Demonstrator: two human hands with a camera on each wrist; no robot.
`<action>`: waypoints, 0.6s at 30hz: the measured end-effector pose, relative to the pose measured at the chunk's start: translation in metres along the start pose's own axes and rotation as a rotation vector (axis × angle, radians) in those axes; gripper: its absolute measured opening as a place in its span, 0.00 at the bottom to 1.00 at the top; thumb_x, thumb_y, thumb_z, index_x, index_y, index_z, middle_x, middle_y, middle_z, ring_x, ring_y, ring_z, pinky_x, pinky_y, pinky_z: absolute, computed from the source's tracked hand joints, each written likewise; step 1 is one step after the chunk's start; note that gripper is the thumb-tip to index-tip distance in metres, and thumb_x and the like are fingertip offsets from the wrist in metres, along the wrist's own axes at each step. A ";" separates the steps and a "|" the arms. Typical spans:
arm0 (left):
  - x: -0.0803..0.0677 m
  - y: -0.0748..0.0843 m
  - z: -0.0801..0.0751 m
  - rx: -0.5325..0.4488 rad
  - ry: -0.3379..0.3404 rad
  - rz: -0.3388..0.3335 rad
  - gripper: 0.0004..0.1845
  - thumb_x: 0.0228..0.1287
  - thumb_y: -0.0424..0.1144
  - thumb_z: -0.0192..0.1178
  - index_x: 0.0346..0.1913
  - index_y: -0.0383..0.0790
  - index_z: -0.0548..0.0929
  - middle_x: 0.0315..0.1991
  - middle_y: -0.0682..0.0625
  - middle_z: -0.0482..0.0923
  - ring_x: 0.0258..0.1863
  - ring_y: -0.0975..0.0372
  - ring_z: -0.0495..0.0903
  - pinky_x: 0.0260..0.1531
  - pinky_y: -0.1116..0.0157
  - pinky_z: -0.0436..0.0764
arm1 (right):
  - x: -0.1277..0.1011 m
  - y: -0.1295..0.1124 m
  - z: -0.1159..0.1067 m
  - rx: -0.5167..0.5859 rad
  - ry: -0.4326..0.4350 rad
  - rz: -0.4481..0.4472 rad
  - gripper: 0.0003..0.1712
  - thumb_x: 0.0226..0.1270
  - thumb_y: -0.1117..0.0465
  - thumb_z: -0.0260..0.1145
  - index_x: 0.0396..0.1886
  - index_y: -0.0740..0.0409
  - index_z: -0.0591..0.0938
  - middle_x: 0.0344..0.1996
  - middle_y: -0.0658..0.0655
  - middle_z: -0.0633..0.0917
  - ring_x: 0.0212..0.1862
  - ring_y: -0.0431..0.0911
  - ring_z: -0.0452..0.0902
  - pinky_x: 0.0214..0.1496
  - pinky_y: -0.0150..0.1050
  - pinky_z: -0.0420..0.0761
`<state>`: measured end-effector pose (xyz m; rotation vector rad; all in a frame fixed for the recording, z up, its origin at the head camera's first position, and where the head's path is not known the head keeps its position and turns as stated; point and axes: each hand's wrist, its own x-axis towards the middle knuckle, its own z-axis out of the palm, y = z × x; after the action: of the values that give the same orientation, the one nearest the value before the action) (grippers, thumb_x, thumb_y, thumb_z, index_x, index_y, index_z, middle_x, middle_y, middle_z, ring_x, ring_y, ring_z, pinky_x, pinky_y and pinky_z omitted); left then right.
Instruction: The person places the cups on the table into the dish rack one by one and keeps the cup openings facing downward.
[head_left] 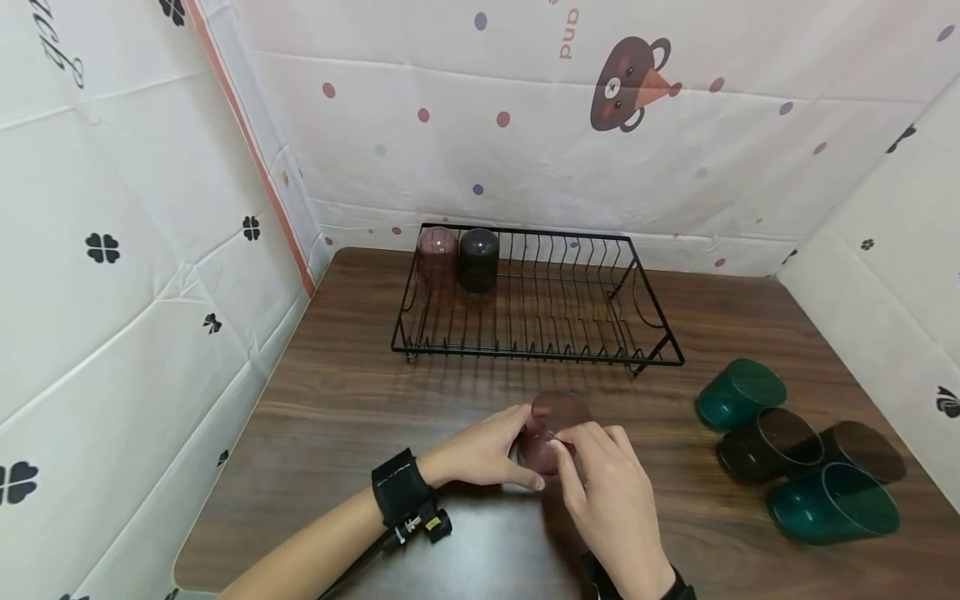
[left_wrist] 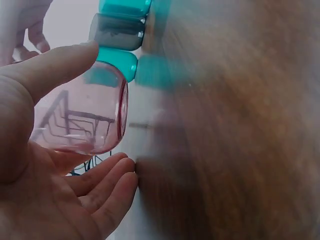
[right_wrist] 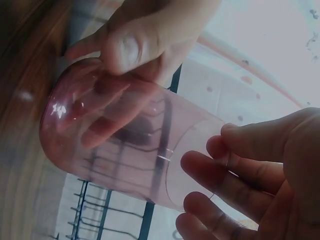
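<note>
A clear pink drinking glass (head_left: 538, 454) stands open end up between both hands, near the table's front middle. My left hand (head_left: 483, 450) holds its lower side, thumb on one side and index finger on the other; the remaining fingers (left_wrist: 107, 192) stretch out beside it. At the rim, my right hand (head_left: 611, 479) pinches the glass wall between thumb and fingertips, some of them inside the mouth, as the right wrist view shows. Whether the base touches the table cannot be told.
Behind the hands stands a black wire dish rack (head_left: 540, 354). An upturned pink glass (head_left: 437, 254) and an upturned dark glass (head_left: 478, 260) occupy its left back. To the right, teal glasses (head_left: 738, 396) and dark brown glasses (head_left: 768, 446) lie close together on the wooden table (head_left: 322, 375).
</note>
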<state>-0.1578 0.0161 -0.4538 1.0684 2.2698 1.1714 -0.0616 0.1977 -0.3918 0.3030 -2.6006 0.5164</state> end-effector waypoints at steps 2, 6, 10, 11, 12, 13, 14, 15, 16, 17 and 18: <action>0.000 -0.001 0.000 -0.042 0.004 0.008 0.42 0.58 0.53 0.74 0.72 0.48 0.67 0.61 0.56 0.78 0.59 0.68 0.77 0.59 0.68 0.77 | 0.001 -0.002 0.000 0.011 0.002 -0.027 0.04 0.67 0.60 0.72 0.35 0.46 0.84 0.34 0.42 0.84 0.39 0.39 0.71 0.35 0.37 0.77; -0.001 -0.001 0.000 -0.128 0.006 0.003 0.41 0.57 0.49 0.76 0.71 0.51 0.67 0.47 0.61 0.82 0.41 0.72 0.80 0.43 0.72 0.80 | 0.002 -0.006 0.001 0.060 0.013 -0.090 0.04 0.67 0.61 0.71 0.35 0.46 0.83 0.34 0.42 0.84 0.39 0.39 0.70 0.37 0.33 0.74; -0.004 0.000 -0.002 -0.189 0.005 0.001 0.38 0.57 0.47 0.76 0.68 0.53 0.68 0.48 0.60 0.82 0.40 0.73 0.82 0.42 0.72 0.82 | 0.004 -0.009 0.000 0.124 0.013 -0.135 0.02 0.68 0.60 0.69 0.37 0.47 0.84 0.36 0.42 0.84 0.40 0.39 0.69 0.39 0.30 0.71; -0.006 0.000 -0.003 -0.206 0.002 0.002 0.37 0.58 0.46 0.76 0.68 0.53 0.68 0.49 0.59 0.82 0.41 0.73 0.82 0.43 0.71 0.83 | 0.005 -0.010 0.000 0.141 0.016 -0.144 0.02 0.68 0.60 0.70 0.37 0.47 0.84 0.37 0.42 0.85 0.40 0.40 0.69 0.40 0.29 0.71; -0.007 0.000 -0.004 -0.218 0.001 0.004 0.37 0.59 0.46 0.76 0.68 0.53 0.68 0.50 0.57 0.83 0.41 0.73 0.83 0.44 0.71 0.83 | 0.005 -0.010 0.000 0.152 0.021 -0.152 0.02 0.68 0.59 0.70 0.38 0.47 0.85 0.39 0.43 0.85 0.41 0.39 0.69 0.40 0.29 0.71; -0.008 0.001 -0.005 -0.224 0.000 0.006 0.37 0.59 0.46 0.76 0.68 0.54 0.68 0.51 0.55 0.83 0.42 0.73 0.83 0.45 0.71 0.83 | 0.006 -0.010 0.000 0.164 0.034 -0.161 0.04 0.67 0.58 0.71 0.39 0.48 0.85 0.40 0.43 0.85 0.41 0.39 0.70 0.39 0.30 0.72; -0.010 0.001 -0.006 -0.227 0.001 0.006 0.36 0.59 0.46 0.75 0.68 0.54 0.68 0.53 0.55 0.82 0.43 0.73 0.83 0.45 0.71 0.83 | 0.007 -0.010 0.001 0.170 0.052 -0.171 0.06 0.65 0.58 0.71 0.40 0.49 0.85 0.42 0.44 0.85 0.41 0.40 0.71 0.39 0.31 0.74; -0.011 0.001 -0.007 -0.229 0.004 0.005 0.36 0.59 0.46 0.75 0.68 0.54 0.68 0.54 0.54 0.82 0.43 0.73 0.83 0.46 0.71 0.83 | 0.007 -0.009 0.001 0.176 0.066 -0.177 0.09 0.64 0.57 0.72 0.42 0.50 0.85 0.44 0.45 0.84 0.42 0.41 0.73 0.40 0.33 0.76; -0.013 0.002 -0.008 -0.230 0.008 0.003 0.37 0.59 0.46 0.76 0.68 0.54 0.68 0.56 0.54 0.81 0.43 0.72 0.83 0.46 0.71 0.83 | 0.008 -0.008 0.001 0.185 0.080 -0.179 0.12 0.63 0.56 0.73 0.45 0.52 0.85 0.46 0.47 0.84 0.44 0.42 0.74 0.41 0.35 0.78; -0.014 0.002 -0.010 -0.229 0.015 0.002 0.37 0.58 0.46 0.76 0.68 0.54 0.68 0.57 0.54 0.81 0.43 0.72 0.83 0.46 0.70 0.83 | 0.009 -0.007 0.001 0.188 0.091 -0.179 0.16 0.61 0.55 0.73 0.48 0.53 0.84 0.48 0.49 0.83 0.46 0.43 0.76 0.42 0.38 0.80; -0.016 0.003 -0.011 -0.231 0.019 0.000 0.38 0.58 0.46 0.76 0.68 0.55 0.68 0.58 0.54 0.81 0.44 0.72 0.83 0.47 0.70 0.83 | 0.010 -0.006 0.001 0.187 0.102 -0.175 0.21 0.60 0.53 0.74 0.50 0.54 0.83 0.50 0.50 0.83 0.47 0.44 0.77 0.42 0.40 0.81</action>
<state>-0.1532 -0.0007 -0.4456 0.9718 2.0851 1.4094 -0.0688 0.1903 -0.3857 0.5457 -2.4042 0.6941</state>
